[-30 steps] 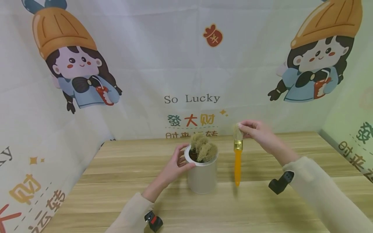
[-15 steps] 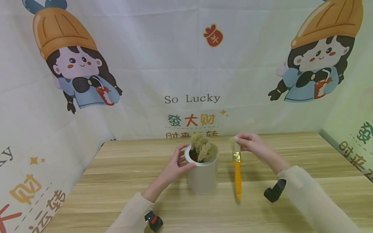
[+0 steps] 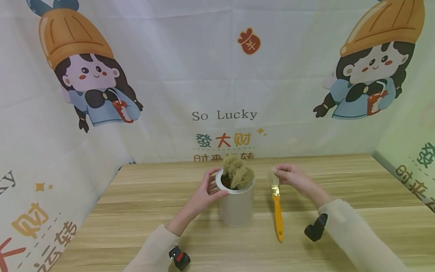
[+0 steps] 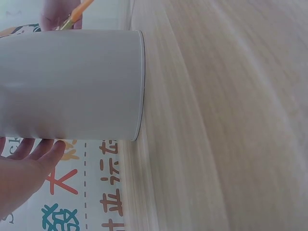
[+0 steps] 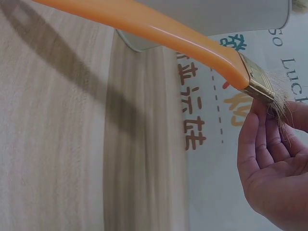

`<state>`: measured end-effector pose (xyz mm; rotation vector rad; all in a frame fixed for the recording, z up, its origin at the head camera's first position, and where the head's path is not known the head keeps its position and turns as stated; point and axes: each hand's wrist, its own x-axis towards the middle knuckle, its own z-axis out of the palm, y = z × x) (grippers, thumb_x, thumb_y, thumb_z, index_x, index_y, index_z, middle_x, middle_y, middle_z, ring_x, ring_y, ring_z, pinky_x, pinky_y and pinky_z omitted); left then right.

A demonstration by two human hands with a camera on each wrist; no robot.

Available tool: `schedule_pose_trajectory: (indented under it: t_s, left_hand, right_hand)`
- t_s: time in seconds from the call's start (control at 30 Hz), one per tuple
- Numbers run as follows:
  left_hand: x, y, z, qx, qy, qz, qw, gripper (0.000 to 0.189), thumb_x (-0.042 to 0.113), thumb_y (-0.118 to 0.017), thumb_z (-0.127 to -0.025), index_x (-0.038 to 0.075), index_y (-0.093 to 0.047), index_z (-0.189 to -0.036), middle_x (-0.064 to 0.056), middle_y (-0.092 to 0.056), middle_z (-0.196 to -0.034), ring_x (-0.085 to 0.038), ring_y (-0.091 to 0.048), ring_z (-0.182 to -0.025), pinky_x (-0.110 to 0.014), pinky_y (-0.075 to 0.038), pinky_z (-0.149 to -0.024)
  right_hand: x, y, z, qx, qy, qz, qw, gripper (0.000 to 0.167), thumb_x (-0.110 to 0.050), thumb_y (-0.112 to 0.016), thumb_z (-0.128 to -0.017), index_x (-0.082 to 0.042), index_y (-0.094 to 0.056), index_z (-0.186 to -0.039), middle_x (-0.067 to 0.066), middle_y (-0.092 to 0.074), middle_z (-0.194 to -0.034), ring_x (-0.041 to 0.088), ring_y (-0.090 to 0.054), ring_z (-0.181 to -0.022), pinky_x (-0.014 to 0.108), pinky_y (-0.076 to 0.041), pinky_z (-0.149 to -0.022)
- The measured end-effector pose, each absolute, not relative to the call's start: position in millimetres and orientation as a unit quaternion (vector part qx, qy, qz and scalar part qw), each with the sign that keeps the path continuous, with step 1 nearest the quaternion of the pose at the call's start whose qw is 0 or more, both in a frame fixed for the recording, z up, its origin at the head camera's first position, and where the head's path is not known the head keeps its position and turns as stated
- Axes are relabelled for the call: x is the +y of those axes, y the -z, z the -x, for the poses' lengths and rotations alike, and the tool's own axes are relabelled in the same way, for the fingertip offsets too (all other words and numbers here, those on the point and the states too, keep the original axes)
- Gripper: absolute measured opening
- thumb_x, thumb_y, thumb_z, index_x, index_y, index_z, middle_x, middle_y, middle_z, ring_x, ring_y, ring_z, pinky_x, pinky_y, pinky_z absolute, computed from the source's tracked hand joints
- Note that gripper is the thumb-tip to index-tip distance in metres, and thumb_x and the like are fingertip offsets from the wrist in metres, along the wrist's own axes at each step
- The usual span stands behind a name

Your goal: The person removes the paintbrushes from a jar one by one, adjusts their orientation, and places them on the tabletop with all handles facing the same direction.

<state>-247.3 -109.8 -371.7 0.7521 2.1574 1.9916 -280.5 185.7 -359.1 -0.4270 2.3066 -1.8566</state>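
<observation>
A light grey cylindrical pot (image 3: 236,209) stands upright on the table, with tan fuzzy clumps (image 3: 239,174) and something dark brown inside its rim. My left hand (image 3: 208,190) holds the pot at its left side, thumb on the front of the rim, fingers behind. To the right of the pot, my right hand (image 3: 293,179) pinches a paintbrush (image 3: 278,217) by its bristles. Its orange handle (image 5: 159,33) points down towards me, apart from the table, and casts a shadow on the wood. The fingertips hide part of the bristles.
The wood-grain table (image 3: 142,211) reaches back to a white printed cloth (image 3: 163,75), which also hangs at both sides. Small black cameras (image 3: 179,258) sit on both sleeves.
My right hand has come down and a little towards me with the paintbrush, whose handle end has swung slightly nearer. My left hand and the pot stay where they were.
</observation>
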Motion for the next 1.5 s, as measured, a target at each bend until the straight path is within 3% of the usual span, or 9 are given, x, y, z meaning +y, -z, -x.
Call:
schedule_pose_trajectory:
  t_s: [0.3,0.63,1.03,1.5]
  left_hand:
    - [-110.4,372.1,248.1,0.713,-0.652,-0.252,0.055,0.069,0.011,-0.065,-0.08,0.012,-0.022,-0.135,-0.018,-0.034,-0.128,-0.029,-0.038,-0.117,-0.039,-0.034,-0.094]
    - [-110.1,373.5,249.1,0.716,-0.65,-0.249,0.053,0.067,0.007,-0.063,-0.081,0.012,-0.022,-0.134,-0.019,-0.034,-0.128,-0.029,-0.039,-0.116,-0.038,-0.035,-0.094]
    - [-110.4,374.2,250.1,0.717,-0.649,-0.249,0.054,0.067,0.008,-0.063,-0.081,0.011,-0.022,-0.134,-0.018,-0.034,-0.128,-0.03,-0.039,-0.116,-0.038,-0.035,-0.094]
    - [-110.7,373.7,248.6,0.718,-0.649,-0.247,0.048,0.068,0.011,-0.065,-0.08,0.013,-0.024,-0.134,-0.018,-0.034,-0.128,-0.029,-0.039,-0.116,-0.038,-0.035,-0.093]
  right_hand:
    - [182.3,375.5,288.2,0.764,0.626,0.133,0.078,0.032,-0.004,-0.046,-0.09,0.021,-0.043,-0.109,0.003,-0.054,-0.08,0.012,-0.051,-0.071,0.026,-0.048,-0.067]
    - [179.2,391.0,298.6,0.773,0.619,0.111,0.085,0.033,-0.008,-0.048,-0.09,0.016,-0.046,-0.112,0.0,-0.051,-0.076,0.009,-0.047,-0.065,0.028,-0.046,-0.064]
    - [177.7,405.0,301.8,0.782,0.611,0.082,0.087,0.032,-0.01,-0.047,-0.091,0.015,-0.047,-0.111,0.005,-0.057,-0.082,0.012,-0.053,-0.07,0.028,-0.049,-0.067]
    - [183.4,413.6,303.2,0.806,0.58,0.076,0.083,0.031,-0.008,-0.045,-0.091,0.016,-0.047,-0.111,0.011,-0.055,-0.091,0.012,-0.051,-0.072,0.029,-0.049,-0.068]
